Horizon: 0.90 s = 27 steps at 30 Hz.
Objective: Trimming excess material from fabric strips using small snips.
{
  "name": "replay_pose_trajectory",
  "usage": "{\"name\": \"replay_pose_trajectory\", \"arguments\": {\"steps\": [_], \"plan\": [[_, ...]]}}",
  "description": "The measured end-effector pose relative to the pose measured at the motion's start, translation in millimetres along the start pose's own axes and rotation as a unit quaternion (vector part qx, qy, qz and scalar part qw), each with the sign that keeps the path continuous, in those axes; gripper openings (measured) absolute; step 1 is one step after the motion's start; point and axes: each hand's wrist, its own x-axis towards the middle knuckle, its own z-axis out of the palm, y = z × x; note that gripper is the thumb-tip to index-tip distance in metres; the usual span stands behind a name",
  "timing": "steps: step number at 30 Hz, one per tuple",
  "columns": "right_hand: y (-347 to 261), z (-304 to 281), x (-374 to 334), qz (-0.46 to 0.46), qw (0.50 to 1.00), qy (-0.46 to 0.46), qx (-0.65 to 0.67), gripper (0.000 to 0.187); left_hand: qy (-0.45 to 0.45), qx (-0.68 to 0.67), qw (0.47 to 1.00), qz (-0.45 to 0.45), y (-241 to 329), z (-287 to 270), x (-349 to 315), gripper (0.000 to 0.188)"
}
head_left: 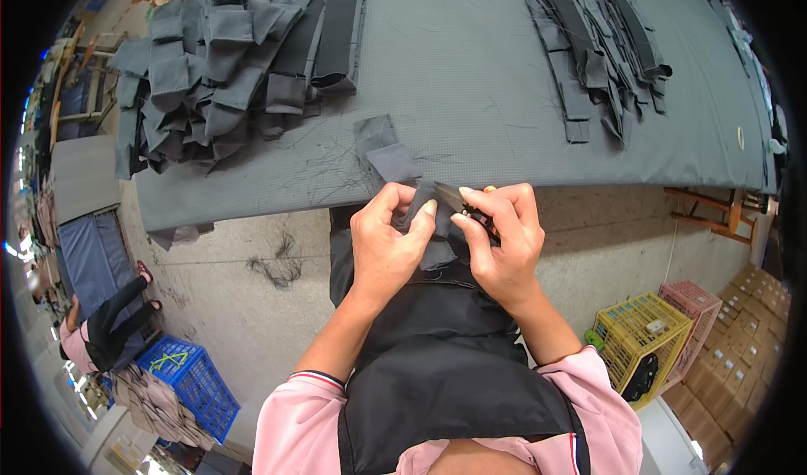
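At the near edge of the table, my left hand pinches a dark grey fabric strip between thumb and fingers. The strip's far end lies on the table, and its near end hangs over the edge in front of my black apron. My right hand is closed on small thread snips, whose blades point left at the cloth by my left fingertips. Fingers hide most of the snips' handle. Loose dark threads are scattered on the table beside the strip.
A heap of grey fabric pieces lies at the table's far left, with smaller stacks of strips far right. Thread clumps litter the floor. Blue and yellow crates stand on either side. Another person is at the left.
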Motion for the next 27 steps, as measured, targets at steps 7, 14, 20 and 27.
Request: {"name": "replay_pose_trajectory", "arguments": {"steps": [7, 14, 20, 27], "plan": [[-1.4, 1.5, 2.7, -0.066, 0.995, -0.027, -0.063, 0.031, 0.004, -0.026, 1.000, 0.004, 2.4, 1.1, 1.1, 0.012], [-4.0, -1.2, 1.4, -0.055, 0.995, -0.036, -0.071, 0.032, -0.003, 0.036, 0.999, 0.021, 5.3, 0.5, 0.5, 0.010], [-5.4, -3.3, 0.3, -0.031, 0.998, -0.043, -0.046, 0.030, 0.002, 0.041, 0.999, 0.028, 7.2, 0.7, 1.3, 0.013], [-1.2, -1.6, -0.5, -0.056, 0.997, -0.029, -0.049, 0.029, -0.006, 0.062, 0.998, 0.031, 11.0, 2.1, 1.8, 0.013]]}}
